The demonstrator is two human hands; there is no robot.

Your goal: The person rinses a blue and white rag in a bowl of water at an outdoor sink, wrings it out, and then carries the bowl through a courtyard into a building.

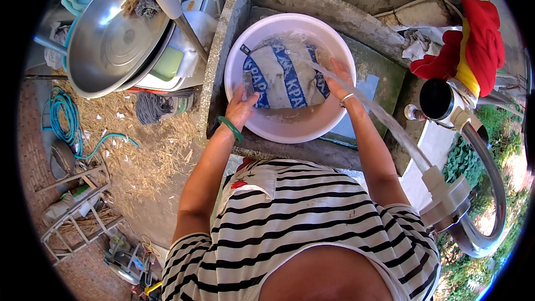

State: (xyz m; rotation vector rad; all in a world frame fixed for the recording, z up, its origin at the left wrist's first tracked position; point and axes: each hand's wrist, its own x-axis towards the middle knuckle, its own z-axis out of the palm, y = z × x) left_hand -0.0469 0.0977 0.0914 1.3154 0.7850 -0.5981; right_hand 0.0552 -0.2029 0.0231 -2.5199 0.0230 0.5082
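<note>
A light pink plastic basin (288, 134) holds water and a wet greyish-white cloth (297, 90) with blue patterned stripes, lying spread under the surface. My left hand (243, 107), a green bangle at its wrist, rests over the basin's left side with fingers apart at the cloth's lower left edge. On the right inside of the basin, my right hand (339, 82) has its fingers stretched out beside the cloth's right edge; a silver bangle sits at the wrist. Water (384, 116) streams from the faucet (446, 195) at lower right into the basin.
The basin stands in a rough concrete sink (217, 72). A large metal bowl (120, 39) with scrubbers leans at left, beside a metal pole (189, 39). A grey mop head (153, 107) lies below it. Red cloth (482, 44) hangs at right; a teal hose (66, 116) lies coiled far left.
</note>
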